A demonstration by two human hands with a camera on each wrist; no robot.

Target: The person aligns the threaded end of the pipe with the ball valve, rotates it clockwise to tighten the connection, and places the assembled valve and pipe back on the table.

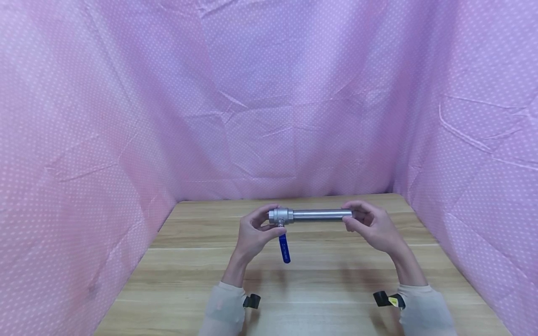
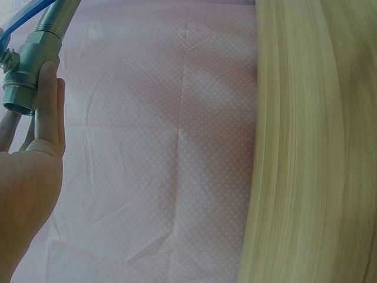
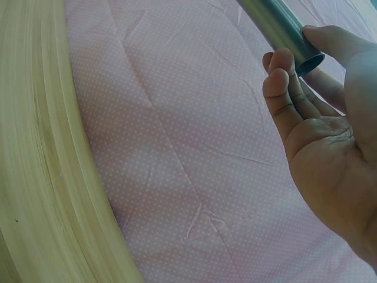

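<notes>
A silver ball valve (image 1: 280, 215) with a blue lever handle (image 1: 285, 249) is joined to a straight metal pipe (image 1: 321, 214). Both are held up level above the table, and the lever points toward the person. At the valve end, the left hand (image 1: 254, 232) grips the valve body between thumb and fingers. The right hand (image 1: 376, 227) pinches the pipe's far right end. In the left wrist view the fingers lie along the valve body (image 2: 32, 65). The right wrist view shows the pipe's open end (image 3: 306, 62) between thumb and fingertips.
A wood-grain table (image 1: 311, 298) lies below the hands. Pink cloth with white dots (image 1: 260, 116) hangs at the back and on both sides of it. Black straps with small devices (image 1: 252, 301) sit at the wrists.
</notes>
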